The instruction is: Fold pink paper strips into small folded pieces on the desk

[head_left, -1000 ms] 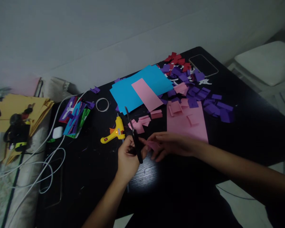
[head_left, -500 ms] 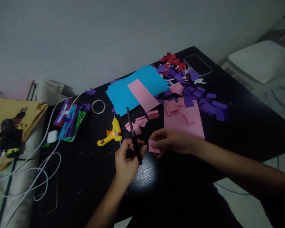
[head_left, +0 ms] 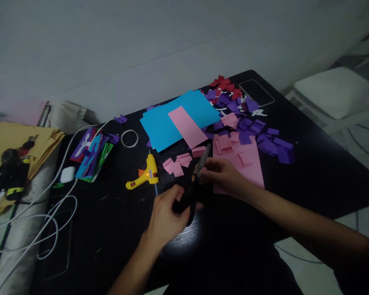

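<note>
My left hand (head_left: 170, 211) is closed round the black handles of a pair of scissors (head_left: 198, 166), whose blades point away and slightly right. Beside the blades, my right hand (head_left: 223, 176) has its fingers bent together by the pivot. Whatever those fingers may hold is hidden behind the scissors. Partly under the right hand lies a pink paper sheet (head_left: 252, 170) with several folded pink pieces on it. Small cut pink pieces (head_left: 176, 167) lie just beyond the left hand. A pink paper strip (head_left: 187, 127) rests across blue paper sheets (head_left: 160, 127).
A yellow glue gun (head_left: 147, 172) with a lit light lies left of the hands. Purple scraps (head_left: 273, 145), red scraps (head_left: 224, 84) and a phone (head_left: 256, 92) are at the back right. On the left are a tape ring (head_left: 129, 138), coloured paper bundles (head_left: 92, 153) and white cables (head_left: 57, 221).
The scissors have swung to the right, and their blades now reach my right hand. The small pink piece in my right fingers has gone out of sight. My view has shifted slightly.
</note>
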